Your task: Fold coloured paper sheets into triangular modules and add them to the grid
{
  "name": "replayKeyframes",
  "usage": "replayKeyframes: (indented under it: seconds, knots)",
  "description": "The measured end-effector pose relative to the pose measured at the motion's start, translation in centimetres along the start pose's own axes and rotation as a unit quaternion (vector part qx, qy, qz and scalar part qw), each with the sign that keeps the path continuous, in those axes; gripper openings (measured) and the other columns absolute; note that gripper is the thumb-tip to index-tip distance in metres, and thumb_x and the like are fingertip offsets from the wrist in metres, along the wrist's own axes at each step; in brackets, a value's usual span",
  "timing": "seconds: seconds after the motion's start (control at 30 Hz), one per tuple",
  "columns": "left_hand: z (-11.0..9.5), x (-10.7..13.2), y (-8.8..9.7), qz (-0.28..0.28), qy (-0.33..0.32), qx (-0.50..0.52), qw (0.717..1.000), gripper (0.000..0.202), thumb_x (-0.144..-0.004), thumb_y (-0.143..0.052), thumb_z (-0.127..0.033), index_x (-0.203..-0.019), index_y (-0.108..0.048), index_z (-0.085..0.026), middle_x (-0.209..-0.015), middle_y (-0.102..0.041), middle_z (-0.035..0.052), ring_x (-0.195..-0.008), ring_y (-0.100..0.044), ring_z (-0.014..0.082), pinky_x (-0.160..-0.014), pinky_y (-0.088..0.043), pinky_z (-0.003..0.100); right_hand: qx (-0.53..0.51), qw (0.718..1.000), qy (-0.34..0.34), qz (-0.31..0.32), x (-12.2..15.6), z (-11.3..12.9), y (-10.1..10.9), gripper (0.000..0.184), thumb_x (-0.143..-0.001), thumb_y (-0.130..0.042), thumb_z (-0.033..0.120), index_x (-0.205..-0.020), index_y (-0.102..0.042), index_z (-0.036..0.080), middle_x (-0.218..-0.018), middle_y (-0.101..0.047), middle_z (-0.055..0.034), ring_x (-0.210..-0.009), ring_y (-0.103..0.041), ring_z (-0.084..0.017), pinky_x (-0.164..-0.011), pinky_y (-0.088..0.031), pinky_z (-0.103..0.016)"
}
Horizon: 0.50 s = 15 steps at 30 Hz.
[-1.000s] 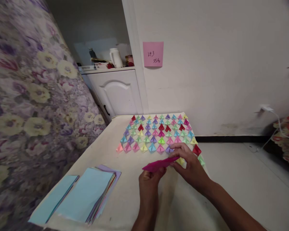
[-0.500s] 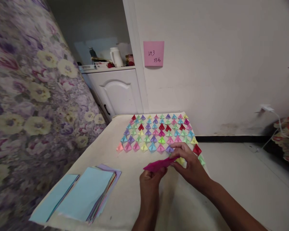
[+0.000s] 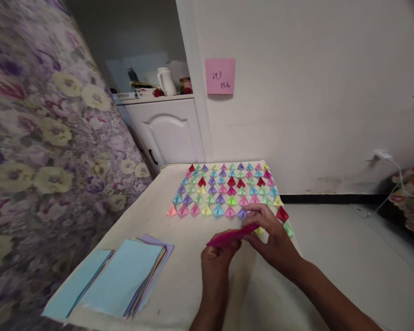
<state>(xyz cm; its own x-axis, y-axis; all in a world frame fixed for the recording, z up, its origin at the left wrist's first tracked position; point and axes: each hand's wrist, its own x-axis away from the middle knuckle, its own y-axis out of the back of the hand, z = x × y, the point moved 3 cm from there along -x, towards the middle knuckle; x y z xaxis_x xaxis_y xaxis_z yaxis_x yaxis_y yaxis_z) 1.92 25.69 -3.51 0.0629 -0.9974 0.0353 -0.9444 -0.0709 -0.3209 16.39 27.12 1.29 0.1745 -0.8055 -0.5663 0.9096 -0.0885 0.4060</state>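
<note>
A folded magenta paper (image 3: 224, 238) is held up above the table between both hands. My left hand (image 3: 218, 261) pinches its near left part, thumb on top and fingers beneath. At the paper's right end, my right hand (image 3: 271, 236) grips it between thumb and fingers. Behind the hands, rows of small folded paper pieces (image 3: 218, 210) in many colours cover the far part of the table. My right hand hides some of the nearest ones, such as a yellow piece (image 3: 259, 231).
On the cream-covered table (image 3: 152, 193), a stack of coloured paper sheets (image 3: 124, 276) and a smaller stack (image 3: 81, 282) lie front left. A floral curtain (image 3: 55, 161) hangs at the left. Behind stand a white cabinet (image 3: 169, 133) and a wall with a pink note (image 3: 220, 76).
The magenta paper and my left hand have shifted very slightly to the right. Both hands keep their hold on it; the rest stays as it was.
</note>
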Motion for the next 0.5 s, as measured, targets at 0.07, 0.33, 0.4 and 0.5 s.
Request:
replayKeyframes:
  seconds: [0.07,0.33,0.4,0.5]
  knots:
    - [-0.04,0.0,-0.1,0.007,-0.003,0.007,1.0,0.021,-0.07,-0.069,-0.021,-0.09,-0.07,-0.014,-0.088,-0.071,0.007,-0.087,-0.061,0.0215,-0.082,-0.047,0.034,0.0,1.0,0.005,-0.002,-0.01,0.03,0.08,0.017,-0.075,-0.06,0.01,-0.086,-0.061,0.023,-0.109,-0.05,-0.0075,-0.11,-0.047,-0.024,-0.088,-0.044,-0.04]
    - [0.54,-0.22,0.08,-0.02,0.02,0.051,0.998,0.022,-0.065,-0.072,-0.021,-0.086,-0.071,-0.014,-0.083,-0.073,0.0062,-0.081,-0.064,0.0199,-0.079,-0.049,0.032,0.005,1.0,0.005,-0.007,0.06,0.0,0.15,0.017,-0.076,-0.059,0.011,-0.087,-0.062,0.024,-0.112,-0.049,-0.0076,-0.109,-0.048,-0.024,-0.087,-0.045,-0.041]
    - [0.48,-0.19,0.07,-0.033,0.017,0.062,0.997,0.021,-0.065,-0.073,-0.021,-0.085,-0.071,-0.014,-0.081,-0.073,0.0064,-0.079,-0.064,0.02,-0.078,-0.049,0.033,0.008,1.0,0.007,-0.01,0.1,-0.1,0.11,0.017,-0.076,-0.058,0.011,-0.086,-0.062,0.024,-0.113,-0.049,-0.0075,-0.109,-0.048,-0.024,-0.087,-0.044,-0.04]
    - [0.38,-0.18,-0.01,-0.042,0.016,0.059,0.997,0.021,-0.063,-0.074,-0.021,-0.082,-0.071,-0.012,-0.078,-0.073,0.0067,-0.076,-0.065,0.0209,-0.077,-0.05,0.034,0.01,1.0,0.011,-0.012,0.13,-0.22,0.04,0.016,-0.077,-0.058,0.011,-0.086,-0.062,0.024,-0.113,-0.049,-0.0073,-0.108,-0.049,-0.024,-0.087,-0.044,-0.04]
